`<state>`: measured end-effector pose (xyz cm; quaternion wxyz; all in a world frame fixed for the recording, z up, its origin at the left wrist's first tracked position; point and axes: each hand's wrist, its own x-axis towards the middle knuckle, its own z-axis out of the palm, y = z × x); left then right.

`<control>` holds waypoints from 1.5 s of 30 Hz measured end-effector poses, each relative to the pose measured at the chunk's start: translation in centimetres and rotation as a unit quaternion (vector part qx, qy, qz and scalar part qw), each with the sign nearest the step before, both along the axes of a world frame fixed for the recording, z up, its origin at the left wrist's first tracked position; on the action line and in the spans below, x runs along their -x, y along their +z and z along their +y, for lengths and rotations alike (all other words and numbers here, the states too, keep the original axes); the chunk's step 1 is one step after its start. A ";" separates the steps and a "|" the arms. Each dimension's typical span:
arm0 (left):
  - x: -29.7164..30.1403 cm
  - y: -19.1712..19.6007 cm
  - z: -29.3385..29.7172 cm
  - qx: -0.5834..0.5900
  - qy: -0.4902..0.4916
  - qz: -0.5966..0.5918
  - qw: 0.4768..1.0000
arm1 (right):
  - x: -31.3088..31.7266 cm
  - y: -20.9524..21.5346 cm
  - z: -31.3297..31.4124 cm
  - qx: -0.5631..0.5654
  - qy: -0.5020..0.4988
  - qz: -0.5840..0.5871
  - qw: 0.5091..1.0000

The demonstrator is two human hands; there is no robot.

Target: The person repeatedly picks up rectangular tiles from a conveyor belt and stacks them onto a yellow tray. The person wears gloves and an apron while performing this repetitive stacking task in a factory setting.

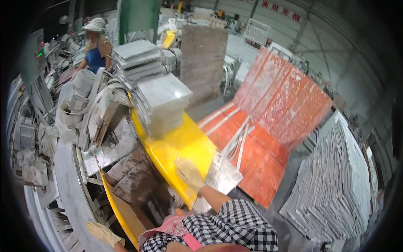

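My left hand [104, 234], in a pale cream glove, lies with its fingers stretched out at the edge of a long grey slab or rail [72, 176]. To its right runs the narrow yellow edge [115, 206] of an open machine bay. My right hand [189, 173], gloved the same way, is spread over a yellow metal surface [178, 145] and appears to touch it; nothing shows in its fingers. Farther along that surface stands a stack of pale grey stone-like tiles [164, 92]. A shiny metal sheet [223, 173] sits just right of my right hand.
Orange-red panels [260, 157] with pale straps stand and lie to the right. Beyond them leans a big stack of thin slabs [331, 180]. Motors and hoses [82, 82] crowd the left. A person [95, 52] in a blue apron stands at the far left.
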<state>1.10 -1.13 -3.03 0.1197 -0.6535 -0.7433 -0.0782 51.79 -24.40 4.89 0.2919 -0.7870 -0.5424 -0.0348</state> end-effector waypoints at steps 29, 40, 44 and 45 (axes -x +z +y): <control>-3.3 4.2 -3.2 -0.061 -0.016 -0.170 0.983 | -2.1 -1.3 0.0 0.007 0.085 0.035 0.996; 22.8 8.0 -9.2 0.292 0.178 -0.377 0.861 | -2.3 -1.3 -0.1 0.022 0.085 0.015 0.996; 22.9 9.3 -9.7 0.312 0.176 -0.387 0.850 | -2.1 -0.9 0.0 0.019 0.073 0.028 0.997; 22.4 10.0 -10.1 0.297 0.201 -0.356 0.863 | -2.2 -0.8 0.0 0.015 0.076 0.027 0.997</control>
